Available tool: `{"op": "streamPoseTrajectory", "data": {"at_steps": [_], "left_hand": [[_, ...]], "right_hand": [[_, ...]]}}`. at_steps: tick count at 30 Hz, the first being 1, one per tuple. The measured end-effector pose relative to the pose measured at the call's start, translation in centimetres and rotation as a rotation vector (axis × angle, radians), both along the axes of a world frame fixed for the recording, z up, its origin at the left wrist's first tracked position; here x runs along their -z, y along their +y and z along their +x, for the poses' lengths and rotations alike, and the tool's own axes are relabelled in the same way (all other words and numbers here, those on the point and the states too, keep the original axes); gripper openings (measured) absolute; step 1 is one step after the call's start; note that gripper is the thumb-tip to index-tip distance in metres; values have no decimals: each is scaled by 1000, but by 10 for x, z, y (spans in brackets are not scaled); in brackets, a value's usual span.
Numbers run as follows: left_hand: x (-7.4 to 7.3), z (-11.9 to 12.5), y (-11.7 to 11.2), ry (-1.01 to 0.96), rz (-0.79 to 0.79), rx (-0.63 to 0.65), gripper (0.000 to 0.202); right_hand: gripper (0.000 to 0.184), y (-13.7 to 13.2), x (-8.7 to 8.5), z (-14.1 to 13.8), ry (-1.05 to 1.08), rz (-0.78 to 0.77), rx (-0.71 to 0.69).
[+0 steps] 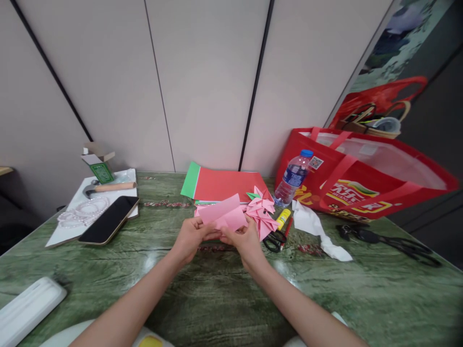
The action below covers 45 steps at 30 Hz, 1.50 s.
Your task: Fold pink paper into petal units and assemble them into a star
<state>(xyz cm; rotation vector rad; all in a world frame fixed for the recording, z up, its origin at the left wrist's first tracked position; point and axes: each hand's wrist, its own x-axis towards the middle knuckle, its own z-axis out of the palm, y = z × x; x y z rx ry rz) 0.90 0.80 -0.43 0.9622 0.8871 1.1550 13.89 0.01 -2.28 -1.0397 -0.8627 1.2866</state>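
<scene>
Both of my hands hold one folded pink sheet of paper (224, 214) above the green marble table (217, 284). My left hand (190, 238) pinches its lower left edge. My right hand (246, 241) grips its lower right edge with closed fingers. Just to the right of my right hand lies a pile of folded pink paper pieces (263, 214). Behind the sheet lies a stack of red and green paper (224, 185).
A phone (108, 220), a hammer (108, 188), beads (84, 212) and a small green box (99, 166) sit at the left. A water bottle (292, 178), red bag (365, 178), glue stick (283, 218), small scissors (274, 240), crumpled white paper (314, 226) and large black scissors (394, 241) are at the right.
</scene>
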Motion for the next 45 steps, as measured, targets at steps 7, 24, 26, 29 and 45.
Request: {"op": "streamPoseTrajectory", "data": {"at_steps": [7, 24, 26, 29, 45], "left_hand": [[1, 2, -1, 1, 5, 23, 26], [6, 5, -3, -15, 9, 32, 26], [5, 5, -3, -19, -2, 31, 28], [5, 5, -3, -16, -18, 23, 30], [-1, -8, 4, 3, -58, -14, 29]], "right_hand": [[54, 1, 5, -2, -61, 66, 71], [62, 6, 14, 1, -416, 149, 165], [60, 5, 13, 1, -406, 151, 159], [58, 5, 13, 2, -390, 161, 141], [59, 7, 9, 0, 95, 90, -18]]}}
